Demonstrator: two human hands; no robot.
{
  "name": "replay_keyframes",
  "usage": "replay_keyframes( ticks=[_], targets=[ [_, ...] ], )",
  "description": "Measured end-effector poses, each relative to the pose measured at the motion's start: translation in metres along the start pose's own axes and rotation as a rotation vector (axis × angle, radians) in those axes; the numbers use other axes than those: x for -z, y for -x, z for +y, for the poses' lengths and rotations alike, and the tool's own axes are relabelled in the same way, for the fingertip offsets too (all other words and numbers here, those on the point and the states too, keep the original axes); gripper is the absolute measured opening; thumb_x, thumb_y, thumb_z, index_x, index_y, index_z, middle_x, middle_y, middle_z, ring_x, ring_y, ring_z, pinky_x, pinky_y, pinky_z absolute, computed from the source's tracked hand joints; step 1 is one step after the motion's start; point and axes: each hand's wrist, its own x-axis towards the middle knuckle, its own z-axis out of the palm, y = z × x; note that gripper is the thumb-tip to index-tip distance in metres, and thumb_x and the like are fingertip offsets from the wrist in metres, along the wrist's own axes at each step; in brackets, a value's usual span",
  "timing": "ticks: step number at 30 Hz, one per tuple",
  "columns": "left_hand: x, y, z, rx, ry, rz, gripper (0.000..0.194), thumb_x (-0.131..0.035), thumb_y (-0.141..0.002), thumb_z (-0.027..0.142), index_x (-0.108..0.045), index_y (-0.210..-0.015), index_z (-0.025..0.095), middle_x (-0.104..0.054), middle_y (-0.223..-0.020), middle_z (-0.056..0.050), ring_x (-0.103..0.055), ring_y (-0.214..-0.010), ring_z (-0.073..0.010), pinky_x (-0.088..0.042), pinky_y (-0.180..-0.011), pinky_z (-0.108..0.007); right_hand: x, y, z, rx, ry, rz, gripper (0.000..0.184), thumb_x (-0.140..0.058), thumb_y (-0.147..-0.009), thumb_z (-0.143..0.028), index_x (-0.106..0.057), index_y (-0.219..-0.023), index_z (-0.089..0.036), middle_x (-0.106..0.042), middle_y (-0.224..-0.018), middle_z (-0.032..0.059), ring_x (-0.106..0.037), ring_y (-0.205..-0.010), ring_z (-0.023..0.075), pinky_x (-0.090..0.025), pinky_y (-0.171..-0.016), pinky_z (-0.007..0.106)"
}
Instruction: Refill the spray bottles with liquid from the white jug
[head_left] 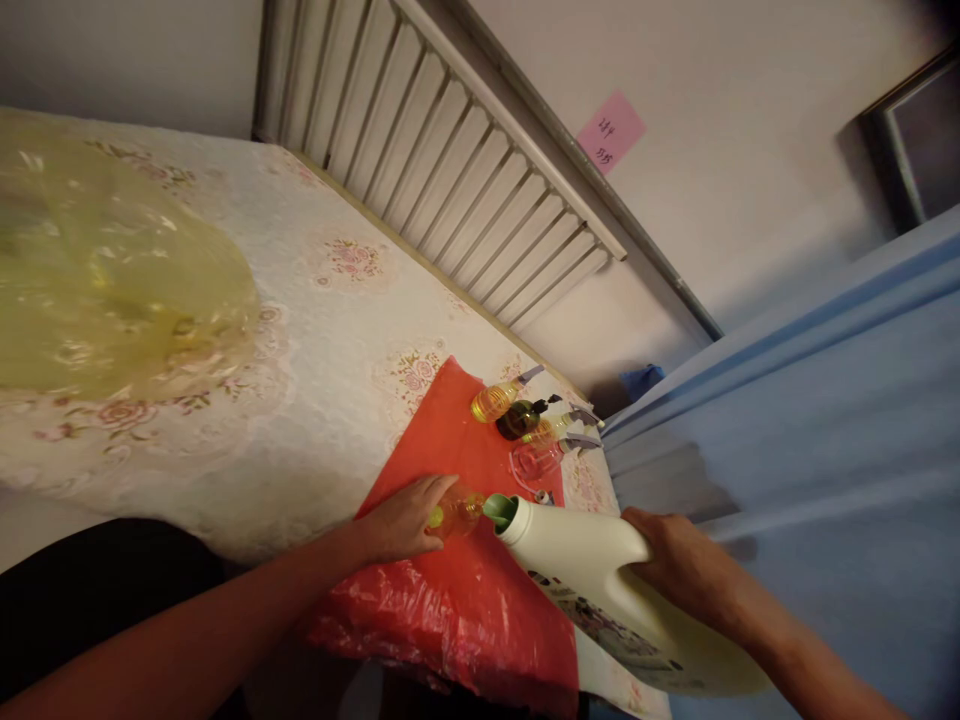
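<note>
My right hand (667, 560) is closed on the handle of a large pale-green jug (592, 550), tilted so that its green spout (499, 510) points left and down. The spout sits at the mouth of a small clear bottle (459, 512). Around that bottle my left hand (409, 518) is closed, with a little yellow-green liquid showing at the bottle's base. Beneath both lies a red plastic sheet (465, 450). Whether liquid is flowing at the spout I cannot tell.
Behind, on the red sheet, stand an amber bottle (493, 402), a dark bottle (517, 420) and a pink bottle (536, 460). A yellow plastic bag (120, 290) lies left on the flowered tablecloth (337, 380). A radiator (442, 140) and blue curtain (795, 440) border the table.
</note>
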Motion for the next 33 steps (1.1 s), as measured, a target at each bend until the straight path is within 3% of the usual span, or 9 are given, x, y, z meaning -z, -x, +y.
replay_keyframes(
  ticks=[8,18,33],
  targets=[
    [-0.002,0.000,-0.003,-0.002,0.001,0.005,0.089,-0.071,-0.069,0.018,-0.027,-0.146,0.024,-0.043,-0.147,-0.012,-0.040,-0.137,-0.0300,-0.034,-0.115,-0.048,0.003,0.002,-0.002,0.006,-0.019,-0.012,0.017,-0.052,-0.071,-0.009,-0.061,-0.082,-0.019,-0.073,-0.079,0.0050,-0.065,-0.069,0.0150,-0.035,-0.057,0.021],
    [0.002,-0.001,0.005,0.026,-0.013,-0.017,0.087,-0.069,-0.068,0.015,-0.029,-0.144,0.017,-0.044,-0.145,-0.015,-0.041,-0.137,-0.0291,-0.032,-0.116,-0.044,0.005,0.002,-0.004,-0.003,-0.015,-0.015,0.014,-0.052,-0.073,-0.011,-0.060,-0.081,-0.019,-0.072,-0.079,0.0056,-0.065,-0.069,0.0152,-0.035,-0.056,0.021],
    [0.003,-0.001,0.005,0.033,-0.007,-0.020,0.091,-0.073,-0.067,0.017,-0.028,-0.146,0.024,-0.044,-0.146,-0.013,-0.039,-0.138,-0.0315,-0.033,-0.115,-0.050,0.003,0.001,0.001,0.018,-0.003,0.002,0.014,-0.052,-0.073,-0.011,-0.060,-0.081,-0.019,-0.072,-0.077,0.0050,-0.064,-0.067,0.0144,-0.034,-0.055,0.021]
  ],
)
